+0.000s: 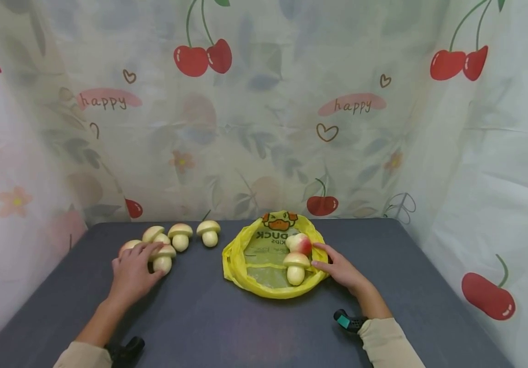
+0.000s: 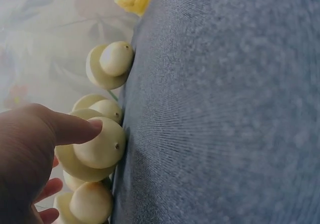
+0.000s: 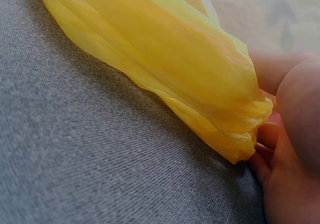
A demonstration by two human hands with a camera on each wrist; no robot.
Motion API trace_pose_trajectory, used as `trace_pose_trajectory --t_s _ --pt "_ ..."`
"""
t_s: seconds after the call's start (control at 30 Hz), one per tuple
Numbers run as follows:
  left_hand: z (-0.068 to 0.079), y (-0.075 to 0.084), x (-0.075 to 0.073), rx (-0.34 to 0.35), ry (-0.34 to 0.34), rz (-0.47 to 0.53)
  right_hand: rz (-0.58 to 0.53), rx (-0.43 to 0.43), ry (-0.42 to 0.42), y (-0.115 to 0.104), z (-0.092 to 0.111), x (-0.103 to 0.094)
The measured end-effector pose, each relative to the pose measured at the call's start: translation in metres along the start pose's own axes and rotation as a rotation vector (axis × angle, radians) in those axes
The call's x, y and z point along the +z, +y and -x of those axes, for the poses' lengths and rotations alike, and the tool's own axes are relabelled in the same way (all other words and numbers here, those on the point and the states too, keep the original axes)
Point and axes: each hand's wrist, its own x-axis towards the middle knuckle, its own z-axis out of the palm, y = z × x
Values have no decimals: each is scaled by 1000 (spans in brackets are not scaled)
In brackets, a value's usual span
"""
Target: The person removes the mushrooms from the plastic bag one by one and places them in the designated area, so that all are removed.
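My left hand grips a model mushroom with a pale stem and rounded cap. In the left wrist view the thumb presses its stem, while the other fingers lie partly hidden behind the cap. A yellow plastic bag with a rolled rim and a duck print lies open right of centre. At its right side my right hand holds the rim, fingertips over the edge. Inside are two mushrooms, one cream standing upright and one red-tinged lying on its side.
Several more mushrooms stand along the table's back left, among them one beside the group and one farther right. The dark grey table is bordered by a cherry-patterned curtain at the back and sides.
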Motion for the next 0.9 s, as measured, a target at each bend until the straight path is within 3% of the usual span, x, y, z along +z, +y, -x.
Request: trace_pose_trajectory --t_s 0.5,0.6,0.9 --pt "-7 25 -2 130 142 39 -6 -3 -4 0 0 0" --pt "-11 34 -1 156 137 55 -11 -4 -6 -1 0 0" --pt "-23 69 2 222 29 127 -9 -4 -7 -1 -1 -1"
